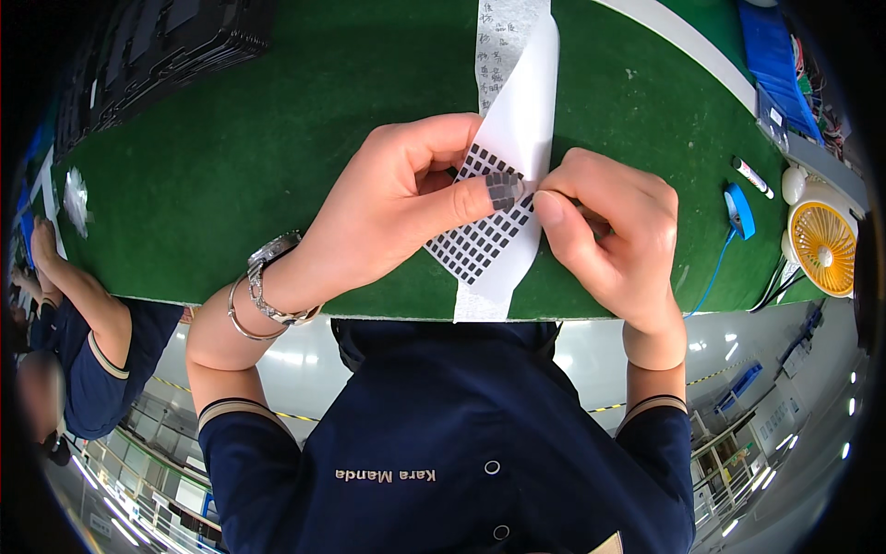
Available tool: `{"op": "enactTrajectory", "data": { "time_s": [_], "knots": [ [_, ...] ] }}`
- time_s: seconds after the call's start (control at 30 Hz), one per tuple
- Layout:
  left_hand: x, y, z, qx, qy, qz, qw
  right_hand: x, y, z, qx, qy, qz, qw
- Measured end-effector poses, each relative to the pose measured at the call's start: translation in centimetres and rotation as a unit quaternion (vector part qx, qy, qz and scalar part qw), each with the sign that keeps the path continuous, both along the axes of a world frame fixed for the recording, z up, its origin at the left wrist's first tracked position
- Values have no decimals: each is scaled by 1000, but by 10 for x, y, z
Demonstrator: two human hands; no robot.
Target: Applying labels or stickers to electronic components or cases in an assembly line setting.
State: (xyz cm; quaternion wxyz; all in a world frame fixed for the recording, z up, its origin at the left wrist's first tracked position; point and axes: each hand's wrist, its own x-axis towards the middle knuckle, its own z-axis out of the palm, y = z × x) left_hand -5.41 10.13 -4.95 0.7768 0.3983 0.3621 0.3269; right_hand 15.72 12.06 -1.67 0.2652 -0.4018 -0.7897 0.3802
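At near edge of bench [258, 138], sticker sheet [515, 134] is held by left hand [392, 194]; right hand [614, 222] is pinched narrow at sheet's right side, contents unclear. Dark pieces [503, 191] already stuck on left thumb [452, 207]; many rows left.

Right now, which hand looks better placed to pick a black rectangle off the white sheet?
Probably the right hand: its fingers are at the white sheet, near the black rectangles. The left hand holds the sheet, with dark pieces on its thumb.
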Motion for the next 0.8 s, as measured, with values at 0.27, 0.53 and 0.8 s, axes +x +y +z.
{"op": "enactTrajectory", "data": {
  "time_s": [0.27, 0.53, 0.8],
  "knots": [
    [-2, 0, 0, -28, -15, -17, 999, 3, 2, 0, -64, 13, 31, 997],
    [-3, 1, 2, -40, -6, -32, 999, 4, 3, 0, -61, 4, 48, 997],
    [-3, 1, 0, -35, 1, -32, 999, 2, 3, -2, -40, -6, 49, 998]
  ]
}}
